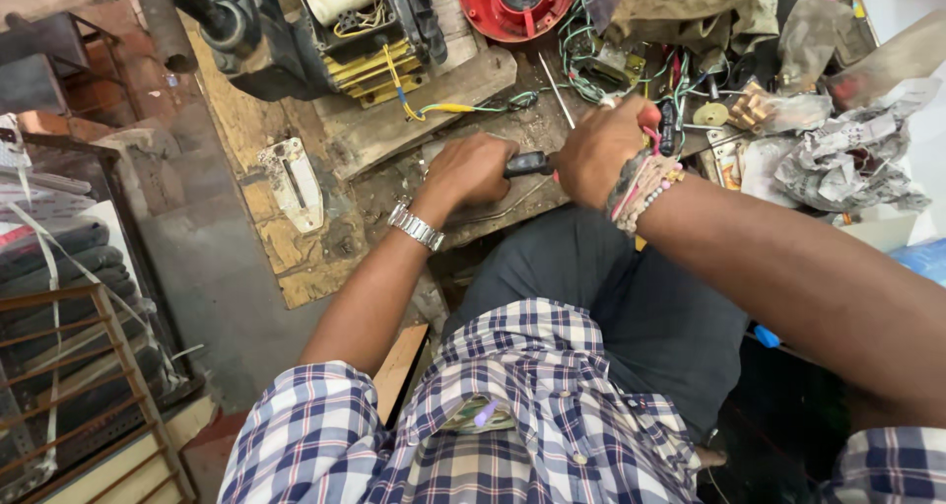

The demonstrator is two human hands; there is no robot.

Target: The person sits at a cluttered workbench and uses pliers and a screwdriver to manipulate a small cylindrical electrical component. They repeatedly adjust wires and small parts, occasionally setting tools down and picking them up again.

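Note:
My left hand (pixel 471 170), with a metal watch on the wrist, is closed around a dark-handled tool (pixel 528 163) on the worn wooden workbench (pixel 296 243). My right hand (pixel 603 149), with bead and thread bracelets at the wrist, is closed on the other end of the same tool, where a red grip (pixel 650 118) shows by the fingers. The two hands sit close together over the bench's front part. What the tool's tip touches is hidden under the hands.
A dark motor with yellow windings and a white part (pixel 345 21) lies at the back left. A red round cover (pixel 517 1) sits at the back middle. Green wires, small parts and crumpled paper (pixel 847 154) crowd the right. A metal plate (pixel 291 179) lies left.

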